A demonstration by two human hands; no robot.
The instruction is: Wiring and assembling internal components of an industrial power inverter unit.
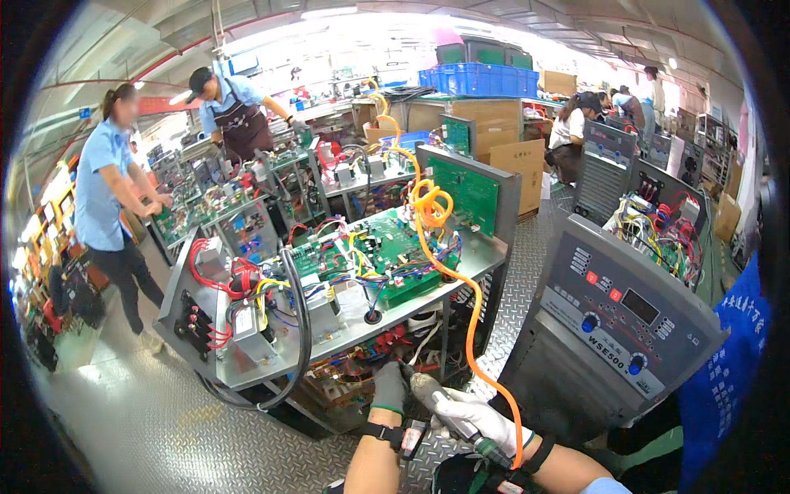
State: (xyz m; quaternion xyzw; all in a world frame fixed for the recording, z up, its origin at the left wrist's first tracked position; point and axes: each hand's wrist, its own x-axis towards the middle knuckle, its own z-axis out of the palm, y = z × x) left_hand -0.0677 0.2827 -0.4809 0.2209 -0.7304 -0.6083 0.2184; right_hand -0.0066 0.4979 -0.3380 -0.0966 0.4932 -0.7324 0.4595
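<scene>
My right hand (481,418), in a white glove, is wrapped round a grey air screwdriver (428,393). An orange coiled air hose (475,329) runs down to its rear end. The tool's front end points at the lower bay of an open metal machine chassis (329,383). My left hand (389,389), in a dark grey glove, reaches into that opening beside the tool's tip. Its fingers look curled, but the fingertips and anything in them are hidden. Red wires and parts show in the bay. Above it, a green circuit board (370,251) carries many coloured wires.
A grey machine with a front control panel (609,309) stands close on my right. A thick black cable (300,329) loops off the chassis's left side. Two people in blue shirts (103,181) work at the left. Cardboard boxes (517,169) and a blue crate (477,80) are behind.
</scene>
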